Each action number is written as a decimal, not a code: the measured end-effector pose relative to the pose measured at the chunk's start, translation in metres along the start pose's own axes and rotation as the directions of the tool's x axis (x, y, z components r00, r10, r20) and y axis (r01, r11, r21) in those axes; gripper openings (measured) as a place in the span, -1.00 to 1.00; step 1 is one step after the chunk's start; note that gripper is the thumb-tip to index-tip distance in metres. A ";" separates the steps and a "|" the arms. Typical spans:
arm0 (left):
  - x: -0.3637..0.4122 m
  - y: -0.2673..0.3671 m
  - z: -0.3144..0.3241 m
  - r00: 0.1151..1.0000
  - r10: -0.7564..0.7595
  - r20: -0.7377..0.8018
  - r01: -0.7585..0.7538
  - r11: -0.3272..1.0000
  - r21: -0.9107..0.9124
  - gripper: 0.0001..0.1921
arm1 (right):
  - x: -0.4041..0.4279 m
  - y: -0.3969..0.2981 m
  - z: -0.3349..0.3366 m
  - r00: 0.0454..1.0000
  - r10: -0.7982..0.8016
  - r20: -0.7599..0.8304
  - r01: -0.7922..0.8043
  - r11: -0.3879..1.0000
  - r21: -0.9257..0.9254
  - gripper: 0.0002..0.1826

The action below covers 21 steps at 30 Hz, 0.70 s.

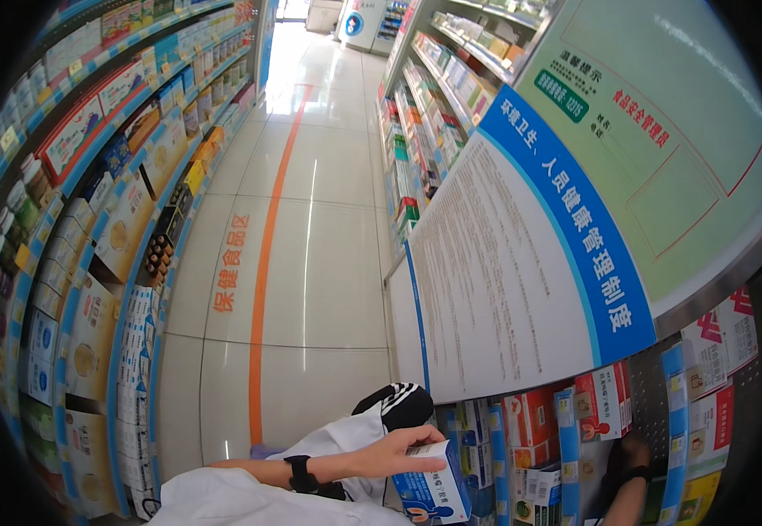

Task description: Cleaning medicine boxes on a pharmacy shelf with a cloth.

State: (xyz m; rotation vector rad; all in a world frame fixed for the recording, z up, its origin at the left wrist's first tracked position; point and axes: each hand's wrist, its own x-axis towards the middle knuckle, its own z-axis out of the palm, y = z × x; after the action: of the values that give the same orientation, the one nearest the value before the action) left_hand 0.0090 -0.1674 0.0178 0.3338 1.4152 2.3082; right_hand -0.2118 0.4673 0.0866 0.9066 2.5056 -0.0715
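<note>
In my left hand (394,454) is a blue and white medicine carton (443,493), gripped at its upper end, with an organ picture printed on its side. A black band is on that wrist. My right hand (635,452) reaches into a shelf at the lower right, blurred and in shadow. It is just below a white and red medicine box (601,404); its fingers are too dark to tell whether they hold anything. Close to the left hand stand blue and white boxes (474,447) and orange-red boxes (531,417) on the shelf tiers.
A framed notice panel (486,276) covers the end of the right-hand rack. Blue price strips (566,427) edge the shelves. On the left runs a long rack of boxed goods (118,230). Between them lies a tiled floor (335,263) with an orange line (269,230).
</note>
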 end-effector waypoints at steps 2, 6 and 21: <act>0.005 -0.002 -0.002 1.000 -0.004 -0.021 0.004 1.000 -0.013 -0.61 | 0.002 -0.005 0.000 0.999 -0.049 -0.017 0.051 0.987 0.154 -0.67; 0.018 -0.001 -0.001 1.000 -0.016 -0.016 0.016 1.000 -0.022 -0.64 | -0.003 -0.005 0.009 0.978 -0.186 -0.091 0.200 0.732 0.651 -0.73; 0.010 0.011 0.024 0.993 -0.050 -0.107 0.052 0.998 0.018 -0.69 | -0.137 -0.095 -0.016 0.763 -0.608 -0.217 0.617 0.786 -0.035 -0.33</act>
State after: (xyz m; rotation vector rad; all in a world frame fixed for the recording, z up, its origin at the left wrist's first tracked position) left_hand 0.0079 -0.1485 0.0380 0.1800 1.4814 2.3021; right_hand -0.1852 0.3156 0.1522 0.0578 2.9166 -0.2442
